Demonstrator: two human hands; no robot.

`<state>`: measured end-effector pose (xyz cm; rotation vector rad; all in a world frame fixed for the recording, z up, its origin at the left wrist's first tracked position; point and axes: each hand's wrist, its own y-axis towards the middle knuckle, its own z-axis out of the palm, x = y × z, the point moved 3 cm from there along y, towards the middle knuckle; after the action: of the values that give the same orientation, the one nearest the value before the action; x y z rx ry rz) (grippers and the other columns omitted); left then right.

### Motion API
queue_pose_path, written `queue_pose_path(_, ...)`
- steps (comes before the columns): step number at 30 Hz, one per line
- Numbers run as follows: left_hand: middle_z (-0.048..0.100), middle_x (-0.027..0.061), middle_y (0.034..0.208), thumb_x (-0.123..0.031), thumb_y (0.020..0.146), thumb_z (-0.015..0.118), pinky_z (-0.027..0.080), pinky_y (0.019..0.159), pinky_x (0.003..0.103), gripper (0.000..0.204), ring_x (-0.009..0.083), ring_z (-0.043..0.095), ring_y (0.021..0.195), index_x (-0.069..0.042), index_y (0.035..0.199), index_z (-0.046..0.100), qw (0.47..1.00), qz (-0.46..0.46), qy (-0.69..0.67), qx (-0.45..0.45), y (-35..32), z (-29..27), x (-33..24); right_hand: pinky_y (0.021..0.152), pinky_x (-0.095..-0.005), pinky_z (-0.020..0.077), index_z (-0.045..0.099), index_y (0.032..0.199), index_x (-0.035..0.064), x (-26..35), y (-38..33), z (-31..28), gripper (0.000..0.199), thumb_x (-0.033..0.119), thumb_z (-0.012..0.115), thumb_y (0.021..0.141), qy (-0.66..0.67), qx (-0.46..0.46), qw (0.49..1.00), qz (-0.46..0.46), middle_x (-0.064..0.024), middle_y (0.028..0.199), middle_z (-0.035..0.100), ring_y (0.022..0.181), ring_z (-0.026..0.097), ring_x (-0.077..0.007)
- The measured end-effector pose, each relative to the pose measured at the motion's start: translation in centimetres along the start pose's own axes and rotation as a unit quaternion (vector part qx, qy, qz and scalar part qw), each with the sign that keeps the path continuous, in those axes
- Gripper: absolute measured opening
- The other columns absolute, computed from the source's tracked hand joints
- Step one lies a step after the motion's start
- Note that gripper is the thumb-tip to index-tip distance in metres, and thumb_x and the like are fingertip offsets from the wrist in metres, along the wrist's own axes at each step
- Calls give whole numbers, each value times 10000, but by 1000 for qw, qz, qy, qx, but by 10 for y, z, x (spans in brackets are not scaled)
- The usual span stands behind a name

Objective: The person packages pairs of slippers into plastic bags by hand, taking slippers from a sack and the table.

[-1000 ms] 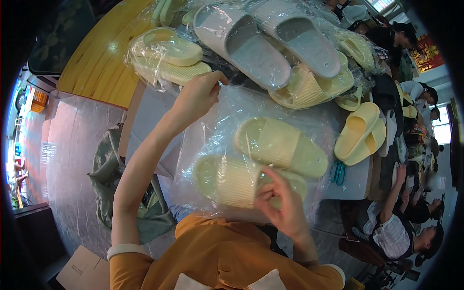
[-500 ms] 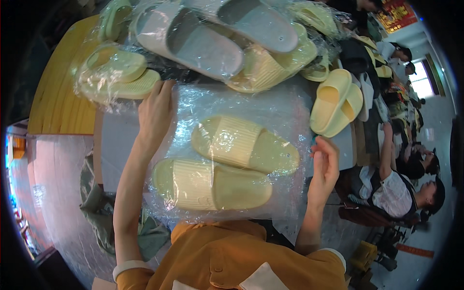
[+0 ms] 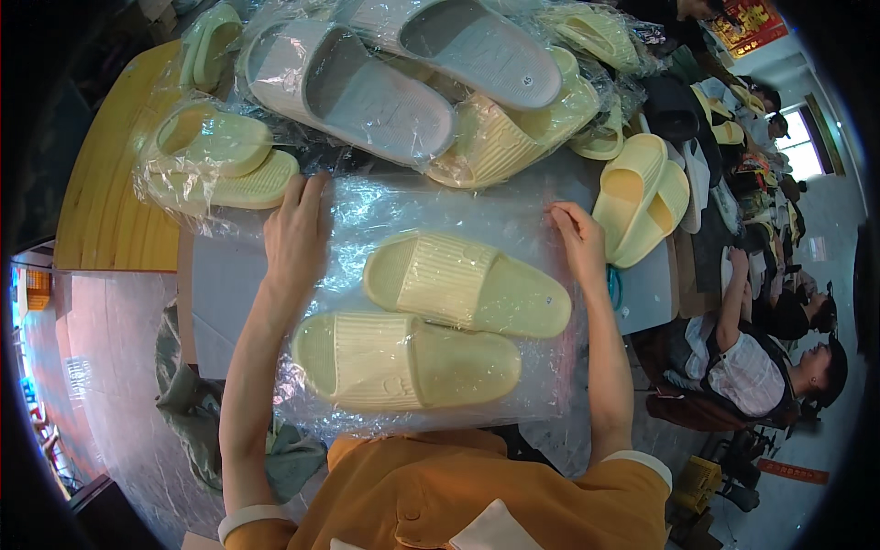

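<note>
Two pale yellow slippers (image 3: pixel 431 325) lie side by side inside a clear plastic bag (image 3: pixel 440 215) on the grey table (image 3: pixel 215 275) in front of me. My left hand (image 3: pixel 295 234) rests flat on the bag's far left corner. At the far right corner, my right hand (image 3: pixel 577 234) pinches the bag's edge with curled fingers. Both forearms run along the bag's sides.
Bagged slippers pile up beyond the bag: a grey pair (image 3: pixel 403 64), yellow pairs at left (image 3: pixel 215 160) and behind (image 3: pixel 513 124). A loose yellow pair (image 3: pixel 642 197) lies at right. A wooden surface (image 3: pixel 110 183) is at far left. Seated people (image 3: pixel 761 367) are at right.
My right hand moved from the near side of the bag up its right edge to the far right corner. My left hand stayed on the far left corner.
</note>
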<state>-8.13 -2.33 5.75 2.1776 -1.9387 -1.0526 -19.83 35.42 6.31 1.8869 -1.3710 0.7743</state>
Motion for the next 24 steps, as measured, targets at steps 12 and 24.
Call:
queue_pose_path(12,426,151,1494,35,881,628,528,959,419,591,322,586,1200,-150,1430,514,989,108,89,37,-29,-52,-23,756,-245,465,680,1076,-16,-52,28,11,281,248,623,999,-9,32,999,21,-25,888,665,813,570,-102)
queue_pose_path(24,256,165,1627,-82,941,571,219,1235,460,635,338,201,1518,-77,1540,358,980,48,-64,181,-69,-42,-7,1138,-416,346,565,1365,39,-10,-59,-32,425,177,607,966,-94,-41,991,-83,-132,1400,556,1342,485,-288)
